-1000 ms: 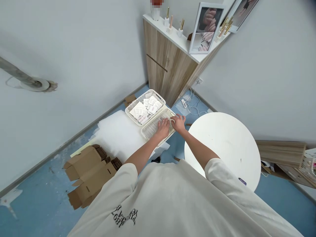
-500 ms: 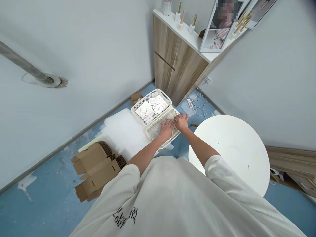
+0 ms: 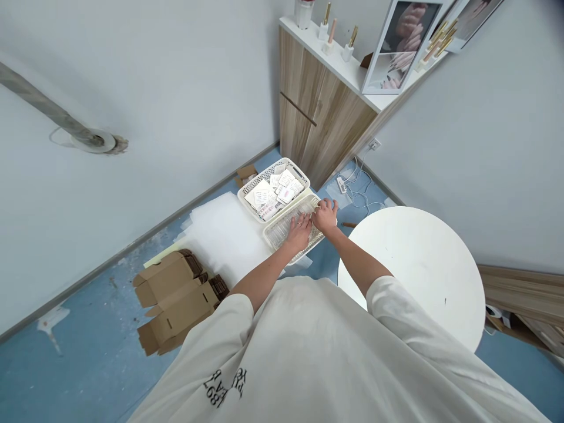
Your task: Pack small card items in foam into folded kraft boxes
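Note:
A white plastic basket [image 3: 299,257] holds a row of clear, thin packets [image 3: 278,231]. My left hand [image 3: 298,234] lies over these packets with its fingers stretched out. Close beside it, at the basket's right end, my right hand [image 3: 325,217] has bent fingers drawn together among the contents. Whatever it grips is too small and covered to make out. Just behind stands a second white basket [image 3: 241,197], filled with loose white printed cards [image 3: 287,192].
Left of the baskets lies a white foam-like sheet stack [image 3: 224,235], then flattened brown cardboard boxes [image 3: 176,299]. A round white table [image 3: 414,270] stands at right. Behind are a wooden cabinet [image 3: 317,106] and a power strip with cables [image 3: 341,184].
The whole view has shifted slightly, scenery moving a little to the right. Both hands stay in the same basket, with the right fingers curled slightly more.

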Demonstrator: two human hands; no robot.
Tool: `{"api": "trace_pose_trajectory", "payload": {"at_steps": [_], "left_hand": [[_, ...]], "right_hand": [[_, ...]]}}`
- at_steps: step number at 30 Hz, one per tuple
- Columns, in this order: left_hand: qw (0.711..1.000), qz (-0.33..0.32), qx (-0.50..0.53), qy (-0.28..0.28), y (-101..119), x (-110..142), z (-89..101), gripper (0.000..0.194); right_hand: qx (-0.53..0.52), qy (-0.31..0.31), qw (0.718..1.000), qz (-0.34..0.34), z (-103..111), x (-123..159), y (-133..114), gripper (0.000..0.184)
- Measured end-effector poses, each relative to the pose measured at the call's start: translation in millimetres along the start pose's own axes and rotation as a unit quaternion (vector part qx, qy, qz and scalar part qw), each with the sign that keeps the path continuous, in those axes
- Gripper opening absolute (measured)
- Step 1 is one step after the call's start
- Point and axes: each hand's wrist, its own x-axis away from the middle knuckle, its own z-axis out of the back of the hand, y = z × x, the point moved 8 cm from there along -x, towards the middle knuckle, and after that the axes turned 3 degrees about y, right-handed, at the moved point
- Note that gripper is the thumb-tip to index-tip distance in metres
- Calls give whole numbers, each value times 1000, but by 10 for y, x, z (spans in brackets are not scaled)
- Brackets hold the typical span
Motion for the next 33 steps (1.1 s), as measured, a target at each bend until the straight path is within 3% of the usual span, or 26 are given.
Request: {"api": "trace_pose_trajectory", "payload": {"at_steps": [9,18,21,25,28,33], "left_hand": [[1000,0,16,1,-4,4,37,80],[999,-3,29,26,113,21,116,74],[997,-36,47,59,403,20,194,69],[989,-97,90,59,1038,-31,144,63],[982,-130,137,21,1565,-81,-84,61],[964,-117,229,-61,2272,-47,-709,58]], "right_hand": [[-19,59,997,-48,376,131,90,32],[-10,130,984,-122,753,866,423,24],[-18,146,976,-164,861,1225,631,23],[-38,155,962,-221,947,1798,970,22],[-59,160,948,-270,963,2302,1254,22],[-155,166,896,-382,865,3260,1761,17]]}}
